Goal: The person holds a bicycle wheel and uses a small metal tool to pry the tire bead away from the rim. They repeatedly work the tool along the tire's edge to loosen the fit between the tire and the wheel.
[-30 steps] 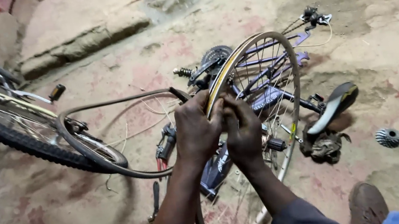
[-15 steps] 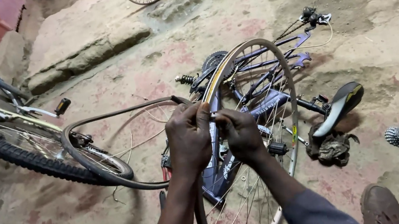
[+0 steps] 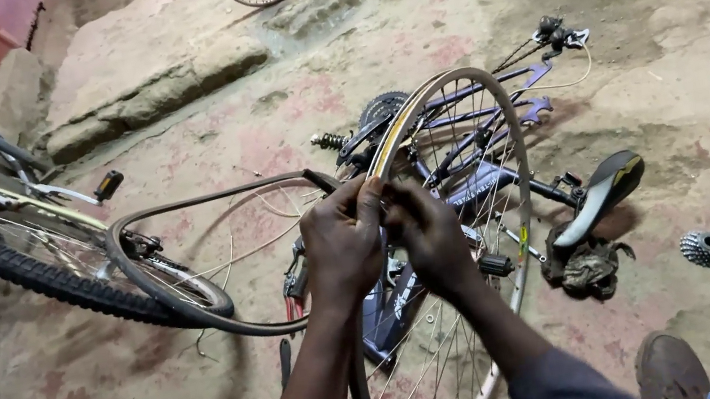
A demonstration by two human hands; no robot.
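Nearest, the left hand (image 3: 345,241) and right hand (image 3: 429,235) meet on the near edge of a bare wheel rim (image 3: 514,155), stood upright so its channel faces the person; both seem pinched shut on a rim strip (image 3: 390,139) – the fingers hide the exact grip. A loose inner tube (image 3: 200,300) loops off leftward, out of the way. Behind lies a purple bicycle frame (image 3: 491,97) on its side – a saddle (image 3: 601,194) and a sprocket cluster (image 3: 704,248) rest beside it on the dirt floor (image 3: 649,20)
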